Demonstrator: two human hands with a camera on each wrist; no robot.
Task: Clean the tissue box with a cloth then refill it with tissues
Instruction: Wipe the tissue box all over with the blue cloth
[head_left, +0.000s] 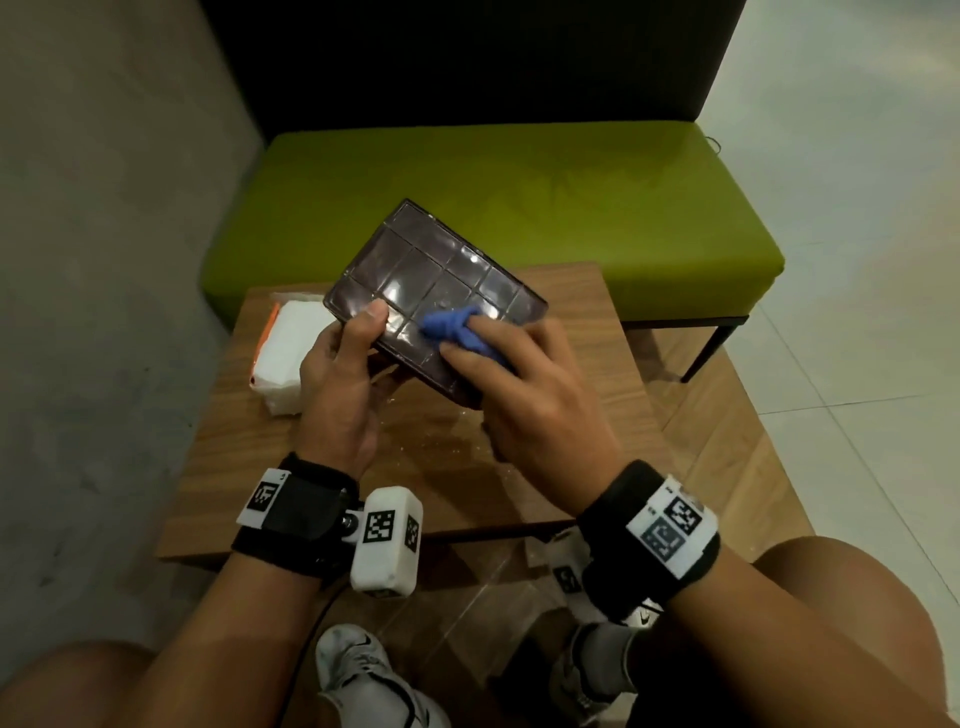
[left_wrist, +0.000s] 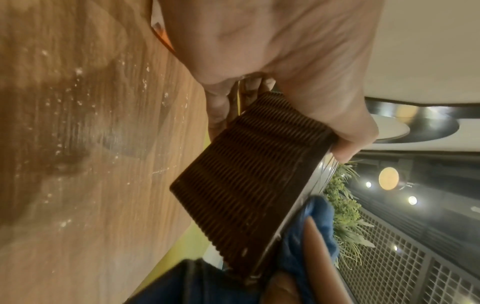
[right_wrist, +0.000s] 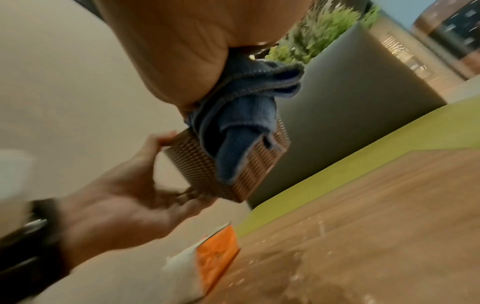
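A dark brown tissue box with a glossy gridded face and ribbed sides is held tilted above the wooden table. My left hand grips its near left corner, thumb on the glossy face, fingers underneath. My right hand presses a bunched blue cloth against the glossy face near the lower right edge. A white tissue pack with an orange end lies on the table to the left.
A green cushioned bench stands just beyond the table, with a dark panel behind it. A grey wall runs along the left. White specks and a wet smear mark the tabletop. My knees and shoes are below the near table edge.
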